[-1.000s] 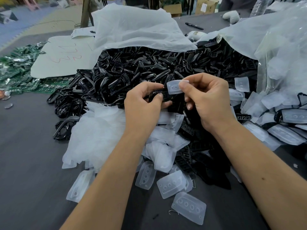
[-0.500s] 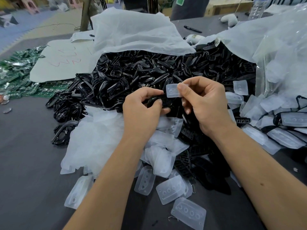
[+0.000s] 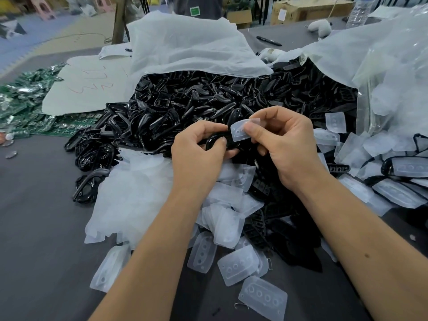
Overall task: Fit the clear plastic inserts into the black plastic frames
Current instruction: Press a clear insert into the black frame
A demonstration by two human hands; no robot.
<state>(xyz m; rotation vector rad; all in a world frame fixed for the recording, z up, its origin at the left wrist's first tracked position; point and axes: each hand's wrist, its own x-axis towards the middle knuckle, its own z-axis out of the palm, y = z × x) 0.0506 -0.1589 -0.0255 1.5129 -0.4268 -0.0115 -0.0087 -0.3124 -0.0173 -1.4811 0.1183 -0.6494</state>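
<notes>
Grey table covering (image 3: pixel 34 228) runs across the whole foreground, with a workshop floor and cardboard boxes (image 3: pixel 308 9) far off at 12 o'clock. At the centre, both hands meet just above a heap of black frames (image 3: pixel 185 105) that spills from an opened white bag (image 3: pixel 185 49).

The left hand (image 3: pixel 196 154) has its fingers and thumb curled round a single black frame (image 3: pixel 214 141), gripping it at its rounded end. The right hand (image 3: pixel 284 144) pinches a clear insert (image 3: pixel 239 132) between thumb and forefinger; that insert sits at 3 o'clock of the held frame, its lower left edge touching or overlapping the frame, though whether it is seated I cannot tell. So the insert lies between the two hands, at 9 o'clock of the right thumb and at 1 o'clock of the left knuckles.

More loose clear inserts (image 3: pixel 238 265) lie scattered at 6 o'clock, between the forearms, and another pile (image 3: pixel 370 154) lies at 3 o'clock beside a clear plastic bag (image 3: pixel 393 72). Green circuit boards (image 3: pixel 20 105) lie at 9 o'clock. A black pen (image 3: pixel 268 40) and a water bottle (image 3: pixel 359 10) sit at 1 o'clock.
</notes>
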